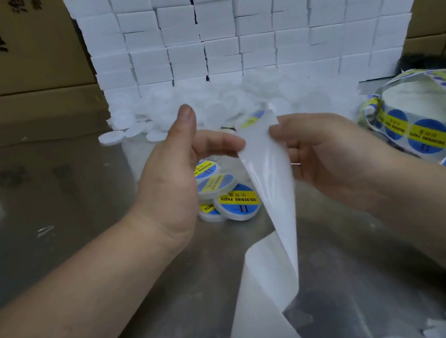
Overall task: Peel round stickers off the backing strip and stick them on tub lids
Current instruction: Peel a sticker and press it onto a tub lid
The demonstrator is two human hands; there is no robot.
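Strip (271, 179) held up between both hands over the worktop (60, 193). Its long axis runs near-vertical in the view: top end points away, toward the lid pile, and the lower length trails down toward the person, twisting and widening into a fold at the bottom edge. Plain white back faces the camera. One sticker (252, 118), blue with a yellow band, shows at the top end, curling over the edge. Right hand (329, 153) pinches the strip near the top, thumb on the near face and fingers curled behind it. Left hand (176, 175) is spread: thumb raised clear, straight fingers reaching across with tips touching the strip's left edge. Below the hands, a small cluster of labelled lids (238, 201) lies overlapping on the worktop, some tilted. Bare lids (113, 137) are heaped further back, against a wall of white boxes (251, 19). Loose roll (427, 132) of the same stickers lies at right. Cartons (11, 55) stand at left rear.
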